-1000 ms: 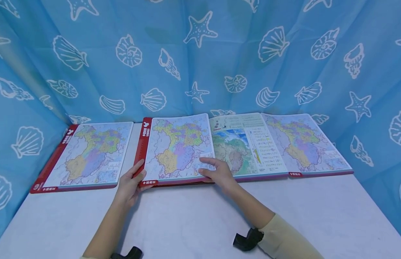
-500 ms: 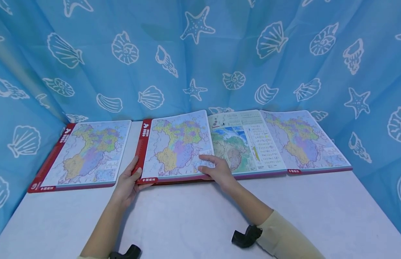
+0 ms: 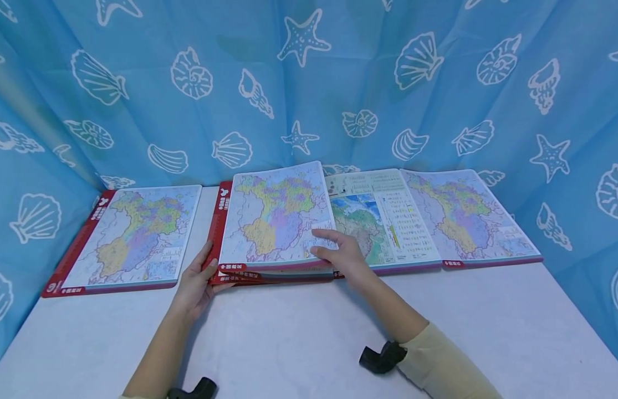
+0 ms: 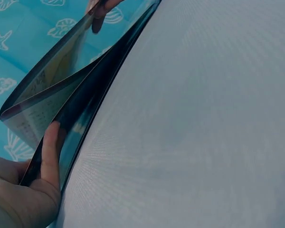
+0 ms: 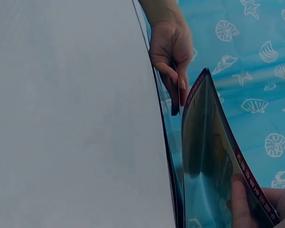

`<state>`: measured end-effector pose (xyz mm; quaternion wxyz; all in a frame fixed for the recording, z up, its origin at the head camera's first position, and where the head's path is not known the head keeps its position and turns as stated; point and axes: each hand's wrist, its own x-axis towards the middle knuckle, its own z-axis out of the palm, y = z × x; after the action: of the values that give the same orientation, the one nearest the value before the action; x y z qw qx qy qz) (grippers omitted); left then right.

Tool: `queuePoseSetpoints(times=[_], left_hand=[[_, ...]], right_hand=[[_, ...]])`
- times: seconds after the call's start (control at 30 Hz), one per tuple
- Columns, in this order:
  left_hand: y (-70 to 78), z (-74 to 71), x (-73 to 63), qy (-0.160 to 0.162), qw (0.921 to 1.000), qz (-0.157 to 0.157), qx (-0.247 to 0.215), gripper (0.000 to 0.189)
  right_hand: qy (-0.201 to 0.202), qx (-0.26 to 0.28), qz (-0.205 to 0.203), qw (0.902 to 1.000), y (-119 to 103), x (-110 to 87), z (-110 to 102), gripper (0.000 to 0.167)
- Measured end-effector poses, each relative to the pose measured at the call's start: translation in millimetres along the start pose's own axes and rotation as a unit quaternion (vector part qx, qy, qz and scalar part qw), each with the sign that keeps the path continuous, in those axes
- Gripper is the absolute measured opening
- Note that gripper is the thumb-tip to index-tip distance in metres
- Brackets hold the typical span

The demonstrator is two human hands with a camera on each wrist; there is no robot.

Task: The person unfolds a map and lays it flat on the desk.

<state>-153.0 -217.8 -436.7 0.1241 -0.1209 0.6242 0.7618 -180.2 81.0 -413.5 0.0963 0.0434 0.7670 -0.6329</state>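
A glossy map (image 3: 271, 216) with a red left border lies in the middle of the head view. My left hand (image 3: 195, 291) grips that border at the near-left corner, thumb on top and fingers underneath. With thumb and fingers, my right hand (image 3: 351, 260) pinches the right edge of its top sheet. That sheet is raised in a slant, and lower layers (image 3: 289, 276) with a dark red edge show beneath it. In the right wrist view the bent sheet (image 5: 204, 156) stands apart from the layers my left hand (image 5: 171, 47) holds.
Another red-edged map (image 3: 139, 238) lies to the left. To the right are a green relief-map panel (image 3: 361, 227) and one more map (image 3: 468, 216), side by side. A blue shell-print curtain (image 3: 289, 94) stands behind the white table (image 3: 289, 343).
My right hand has moved up and slightly right, lifting the top sheet of the middle map. Layers beneath now show along its near edge. My left hand keeps its grip at the corner.
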Motion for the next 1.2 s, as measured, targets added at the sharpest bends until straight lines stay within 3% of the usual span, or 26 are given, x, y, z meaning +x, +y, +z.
queuePoseSetpoints(times=[0.27,0.63,1.2], left_hand=[[-0.5,1.6,-3.6,0.011,0.9999,0.003,0.011,0.061],[-2.6,2.8,-0.9,0.016,0.9994,0.018,0.026,0.062],[-1.1,2.9,-0.6,0.020,0.9995,0.012,0.019,0.063]], right_hand=[[-0.008,-0.002,-0.018,0.9998,-9,-4.1,-8,0.041],[-0.012,0.012,-0.006,0.9998,-24,-6.2,-28,0.042],[0.016,0.010,-0.021,0.9996,-45,-16.2,-59,0.049]])
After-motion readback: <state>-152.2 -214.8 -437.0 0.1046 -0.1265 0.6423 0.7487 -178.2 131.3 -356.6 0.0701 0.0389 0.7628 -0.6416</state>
